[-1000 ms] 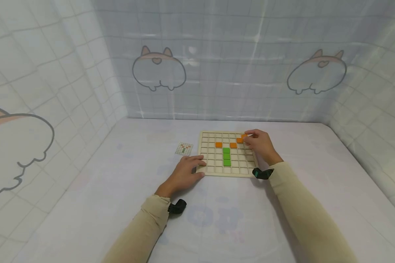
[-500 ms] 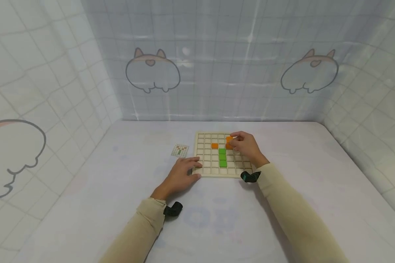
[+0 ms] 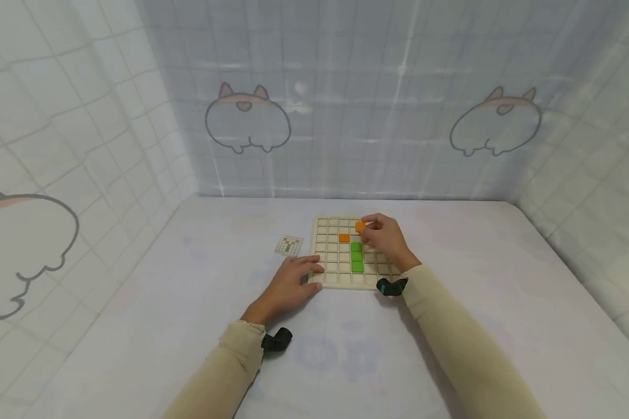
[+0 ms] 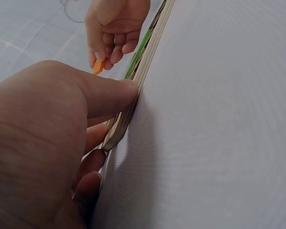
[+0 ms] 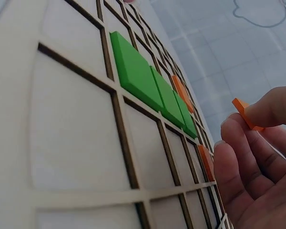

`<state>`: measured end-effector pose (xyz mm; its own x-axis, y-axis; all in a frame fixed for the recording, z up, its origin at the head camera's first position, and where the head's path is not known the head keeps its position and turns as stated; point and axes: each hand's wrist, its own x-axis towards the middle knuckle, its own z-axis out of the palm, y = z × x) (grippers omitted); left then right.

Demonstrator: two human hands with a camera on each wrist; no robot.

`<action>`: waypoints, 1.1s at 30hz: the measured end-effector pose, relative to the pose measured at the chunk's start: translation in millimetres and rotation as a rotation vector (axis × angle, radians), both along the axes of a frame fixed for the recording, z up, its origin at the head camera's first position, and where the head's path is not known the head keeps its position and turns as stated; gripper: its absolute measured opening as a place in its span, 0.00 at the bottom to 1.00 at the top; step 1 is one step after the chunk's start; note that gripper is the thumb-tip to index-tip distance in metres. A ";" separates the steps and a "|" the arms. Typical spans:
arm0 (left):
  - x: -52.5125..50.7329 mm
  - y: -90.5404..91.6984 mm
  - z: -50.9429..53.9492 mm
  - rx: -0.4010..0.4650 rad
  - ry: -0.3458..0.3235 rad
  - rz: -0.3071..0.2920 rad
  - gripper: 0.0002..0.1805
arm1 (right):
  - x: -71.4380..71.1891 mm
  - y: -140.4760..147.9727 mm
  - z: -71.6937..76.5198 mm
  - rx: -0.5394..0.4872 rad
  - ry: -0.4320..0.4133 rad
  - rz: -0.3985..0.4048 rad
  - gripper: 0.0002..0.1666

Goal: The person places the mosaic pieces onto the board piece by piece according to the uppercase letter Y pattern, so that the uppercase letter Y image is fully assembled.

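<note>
A cream gridded board [image 3: 340, 279] lies on the table. On it are green tiles [image 3: 356, 256] in a column and an orange tile [image 3: 343, 238] up and left of them; another orange tile [image 5: 206, 162] shows beside my right hand in the right wrist view. My right hand [image 3: 385, 237] pinches an orange tile [image 3: 360, 226] between thumb and fingers, tilted above the board's far part. At the board's near left corner rests my left hand [image 3: 288, 285], thumb against the near edge, fingers reaching over the left edge. My right hand hides the board's upper right squares.
A small pattern card [image 3: 289, 245] with a printed grid lies left of the board. White cloth covers the table [image 3: 320, 361]. Tiled-print curtains [image 3: 367, 163] hang behind and on both sides.
My right hand has moved left from the board's far right corner, carrying the orange tile towards the middle columns. My left hand stays at the board's left edge. The head view shifts slightly.
</note>
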<state>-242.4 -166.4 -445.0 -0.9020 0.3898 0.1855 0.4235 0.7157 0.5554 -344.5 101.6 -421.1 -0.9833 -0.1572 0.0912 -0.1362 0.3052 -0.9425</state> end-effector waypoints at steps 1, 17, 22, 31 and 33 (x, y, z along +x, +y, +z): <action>-0.4 -0.1 0.2 -0.002 -0.001 -0.001 0.18 | -0.4 -0.8 -0.2 0.006 0.000 0.003 0.20; 0.5 0.9 0.9 0.004 -0.012 -0.005 0.18 | -6.4 -18.3 1.8 0.018 0.015 0.038 0.21; 2.5 0.0 0.4 0.004 0.006 -0.010 0.18 | -9.9 -28.8 3.5 0.043 0.037 0.062 0.22; 0.9 0.4 2.7 -0.003 0.040 -0.043 0.18 | -17.7 -42.6 3.2 0.114 0.016 0.081 0.20; 0.9 -0.3 2.1 -0.016 0.035 -0.039 0.18 | -19.9 -44.5 -0.4 0.144 0.012 0.077 0.19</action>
